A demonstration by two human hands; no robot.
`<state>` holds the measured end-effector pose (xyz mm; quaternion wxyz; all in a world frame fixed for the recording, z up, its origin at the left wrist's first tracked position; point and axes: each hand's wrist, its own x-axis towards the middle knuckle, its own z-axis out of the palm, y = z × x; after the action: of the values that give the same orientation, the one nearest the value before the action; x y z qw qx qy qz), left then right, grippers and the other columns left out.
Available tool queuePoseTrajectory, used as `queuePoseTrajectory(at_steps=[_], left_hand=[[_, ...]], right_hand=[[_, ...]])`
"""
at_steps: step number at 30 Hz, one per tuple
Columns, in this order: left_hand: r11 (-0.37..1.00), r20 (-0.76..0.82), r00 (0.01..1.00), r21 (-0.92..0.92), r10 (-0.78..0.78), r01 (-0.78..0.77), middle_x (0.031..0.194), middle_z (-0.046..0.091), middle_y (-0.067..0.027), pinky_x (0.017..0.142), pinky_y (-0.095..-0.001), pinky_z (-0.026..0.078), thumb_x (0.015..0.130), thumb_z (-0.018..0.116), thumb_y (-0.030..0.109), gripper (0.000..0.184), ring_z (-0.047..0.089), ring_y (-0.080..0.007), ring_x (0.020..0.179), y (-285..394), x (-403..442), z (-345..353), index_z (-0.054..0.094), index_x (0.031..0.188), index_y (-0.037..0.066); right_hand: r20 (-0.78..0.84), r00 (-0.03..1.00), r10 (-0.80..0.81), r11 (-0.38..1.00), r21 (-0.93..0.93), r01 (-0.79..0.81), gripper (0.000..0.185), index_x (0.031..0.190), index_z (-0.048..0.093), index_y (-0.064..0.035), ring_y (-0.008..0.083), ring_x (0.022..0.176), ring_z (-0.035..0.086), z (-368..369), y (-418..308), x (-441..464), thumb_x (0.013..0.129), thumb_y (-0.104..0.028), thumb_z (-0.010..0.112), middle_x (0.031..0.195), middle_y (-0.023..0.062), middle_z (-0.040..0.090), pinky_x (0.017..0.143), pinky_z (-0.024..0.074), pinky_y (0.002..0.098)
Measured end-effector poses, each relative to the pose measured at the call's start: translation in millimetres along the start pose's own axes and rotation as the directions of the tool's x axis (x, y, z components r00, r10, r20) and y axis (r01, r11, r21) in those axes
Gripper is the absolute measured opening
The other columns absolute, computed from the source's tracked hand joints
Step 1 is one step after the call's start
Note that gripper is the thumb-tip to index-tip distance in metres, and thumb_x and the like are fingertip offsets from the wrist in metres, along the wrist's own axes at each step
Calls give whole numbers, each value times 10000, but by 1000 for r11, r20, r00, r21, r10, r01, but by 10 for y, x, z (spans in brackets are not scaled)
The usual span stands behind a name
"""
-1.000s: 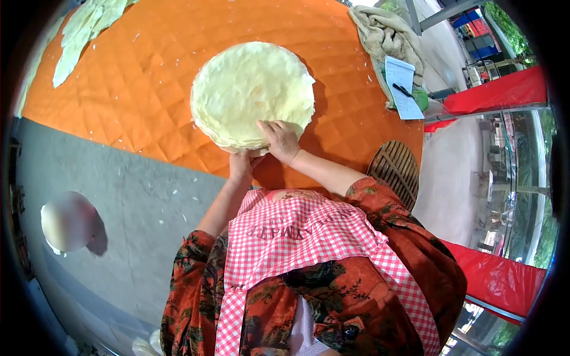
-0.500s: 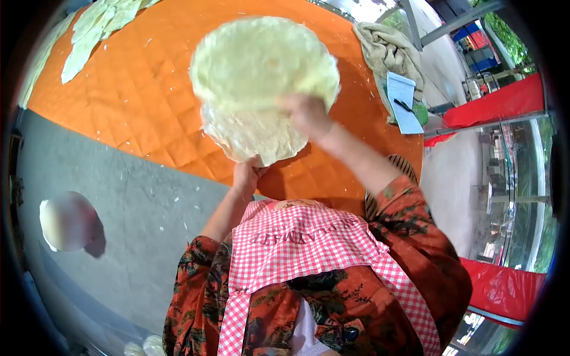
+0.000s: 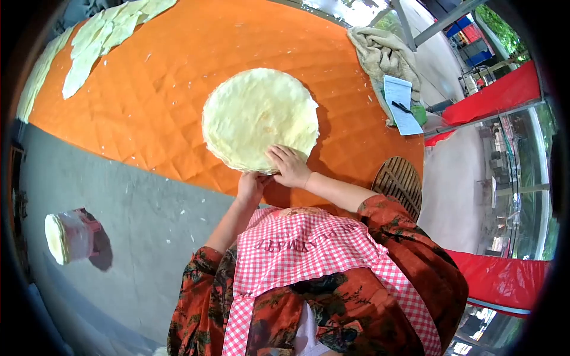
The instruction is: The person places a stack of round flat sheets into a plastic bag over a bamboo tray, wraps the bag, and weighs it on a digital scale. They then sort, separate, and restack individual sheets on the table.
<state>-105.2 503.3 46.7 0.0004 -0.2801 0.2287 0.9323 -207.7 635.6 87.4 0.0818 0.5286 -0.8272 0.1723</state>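
A round stack of thin, pale yellow flatbreads [image 3: 258, 115] lies on the orange table cover. My left hand [image 3: 252, 187] is at its near edge, the fingers closed on the rim; the fingertips are partly hidden. On the top sheet, near the lower right, rests my right hand [image 3: 290, 166] with its fingers stretched out flat. The two hands are close together. The sheets are slightly uneven along the stack's near side.
More pale flatbread sheets [image 3: 107, 38] lie at the table's far left. On the right are a crumpled beige cloth [image 3: 386, 53], a notepad [image 3: 399, 95] with a black pen, and a round woven fan-like item [image 3: 399, 187]. A wrapped stack [image 3: 68, 237] stands on the grey floor [image 3: 148, 249].
My right hand was blurred, swinging a lifted flatbread over the far part of the stack. Now the sheet lies flat on top and the hand has come down near my left hand.
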Motion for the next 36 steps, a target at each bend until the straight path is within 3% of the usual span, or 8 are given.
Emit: queuePoseTrajectory(at_steps=[5, 8, 11, 17, 22, 23, 30, 36], left_hand=[[991, 354, 930, 53, 99, -126, 1306, 502, -75, 970, -476, 404, 832, 514, 144, 466, 438, -262, 1248, 356, -219, 176, 452, 1289, 80], [962, -103, 959, 103, 263, -253, 1284, 475, -75, 896, -449, 441, 865, 516, 105, 446, 470, -254, 1192, 568, -190, -2, 400, 1295, 129], [973, -71, 972, -55, 222, -226, 1241, 488, -77, 870, -456, 450, 881, 602, 224, 497, 497, -234, 1138, 787, -153, -301, 361, 1316, 219], [954, -10, 956, -63, 294, -294, 1182, 574, -83, 974, -418, 433, 857, 597, 186, 338, 544, -238, 1105, 1174, -220, -371, 545, 1151, 28], [938, -279, 929, 312, 241, -150, 1145, 577, -135, 895, -397, 464, 799, 635, 25, 487, 557, -278, 1053, 920, 67, -573, 460, 1249, -43], [927, -269, 924, 331, 271, -176, 1135, 581, -134, 890, -396, 465, 793, 638, 15, 482, 560, -277, 1044, 895, 82, -576, 467, 1241, -42], [918, -335, 894, 359, 297, -170, 1111, 593, -133, 865, -397, 474, 776, 649, -18, 464, 577, -278, 1015, 866, 148, -545, 487, 1210, -36], [919, -321, 912, 374, 254, -125, 1117, 583, -124, 840, -380, 493, 791, 626, -33, 451, 584, -270, 1003, 928, 10, -322, 481, 1218, -25]], right_hand=[[241, 966, 89, 987, 112, -119, 256, 940, 661, -83, 368, 773, 634, -424, 148, 657, 726, -39, 527, 811, 170, 652, 655, 499, 447], [131, 985, 112, 990, 67, -121, 210, 944, 670, -76, 312, 745, 660, -1758, -219, 1468, 744, -90, 608, 778, 189, 654, 660, 510, 413], [350, 930, 112, 725, 611, -317, 421, 1103, 636, -15, 178, 814, 656, -2453, 232, 1866, 757, -226, 750, 903, 98, 684, 761, 526, 348], [477, 814, 331, 278, 775, -567, 432, 1078, 606, 49, 210, 853, 649, -2159, 1006, 1612, 738, -173, 753, 1006, 130, 660, 780, 530, 337], [874, 360, 327, -431, 477, -766, 377, 1131, 593, -49, 199, 891, 642, -401, 1866, 357, 828, -254, 681, 1026, 94, 656, 751, 540, 401], [844, 249, 475, -268, 408, -873, 395, 1137, 585, -50, 195, 868, 641, -219, 1751, 115, 827, -278, 673, 1036, 95, 654, 721, 539, 379], [691, 481, 539, -631, 710, -312, 516, 1295, 469, -27, 241, 1156, 532, -132, 1251, -292, 888, -326, 574, 1248, 100, 565, 969, 436, 396], [513, 432, 742, -416, 857, -304, 484, 1208, 527, 24, 246, 1057, 581, -34, 910, -164, 799, -177, 690, 1145, 153, 604, 898, 474, 382]])
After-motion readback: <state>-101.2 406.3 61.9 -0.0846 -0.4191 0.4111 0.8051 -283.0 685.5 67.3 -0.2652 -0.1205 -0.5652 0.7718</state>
